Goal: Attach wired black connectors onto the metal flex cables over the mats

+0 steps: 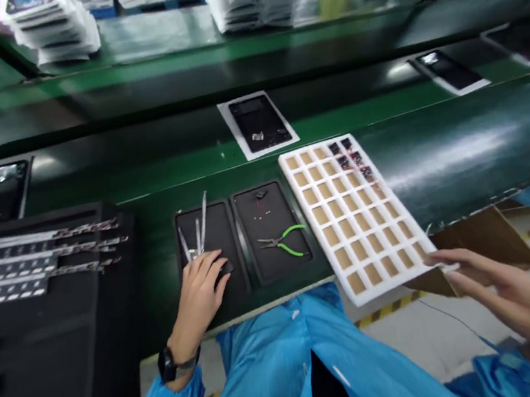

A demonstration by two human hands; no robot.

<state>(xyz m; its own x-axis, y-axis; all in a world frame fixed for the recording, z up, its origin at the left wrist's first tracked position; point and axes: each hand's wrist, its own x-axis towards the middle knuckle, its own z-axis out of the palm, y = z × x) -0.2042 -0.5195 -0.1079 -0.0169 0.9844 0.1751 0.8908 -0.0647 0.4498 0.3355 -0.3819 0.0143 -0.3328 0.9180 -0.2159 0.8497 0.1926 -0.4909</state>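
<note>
From the head view, the left hand (201, 283) is seen low and left of centre, laid palm-down with fingers loosely curled on the left black tray (210, 248), covering a small dark object that cannot be made out. Just above its fingertips, metal tweezers (199, 228) are spread on the same tray. Beside it, touching, the right black tray (272, 230) is seen, with green-handled pliers (284, 241) lying across it and a tiny dark part (260, 194) near its upper edge. To the right, the white foam grid tray (357, 212) is tilted across the bench edge; most cells are empty, a few at its upper right being filled with dark components (350, 156). The right hand (497, 295) is held open at the lower right, fingers stretched, fingertips at the grid tray's near corner; whether contact is made cannot be told. A brown cardboard flap (485, 238) is partly hidden behind that hand. Above centre, a dark phone on a white sheet (259, 124) rides the green conveyor belt (144, 169), with more such units at the right and left edges. A black fixture with labelled strips (34, 261) fills the left side. Blurred white stacks (54, 24) line the top of the frame.
</note>
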